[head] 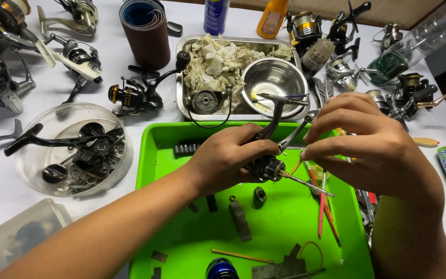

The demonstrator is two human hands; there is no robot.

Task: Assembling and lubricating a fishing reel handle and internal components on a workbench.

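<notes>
Held the reel (265,166) over the green tray (280,227), near the tray's middle. Looked small, hard and mostly metal and black plastic, so likely a bit heavy for its size and stiff all over. Had a thin shaft (305,184) poking out to the right of the tray's middle, and a bent wire arm (277,111) reaching up past the tray's far edge; both looked easy to bend, so best not to grab there. Maybe greasy and slippery too. Safest to take hold around the fat black body.

Wrapped the left hand (228,157) tight around that body, fingers closed on it. Kept the right hand (360,139) curled, fingertips pinched close by the reel's top; could not tell if anything tiny sat between them.

Lay in the tray, nearer than the reel: small black parts, a ring, thin red and orange sticks (322,206) to the right.

Sat just behind the tray: a metal pan (181,77) full of dirty rags (218,59), and a shiny bowl (274,77) in it. Stood left of the tray: a clear tub (73,150) with black reel parts. Lay far behind and to both sides of the tray: more reels, a sandpaper roll (148,33) and bottles.
</notes>
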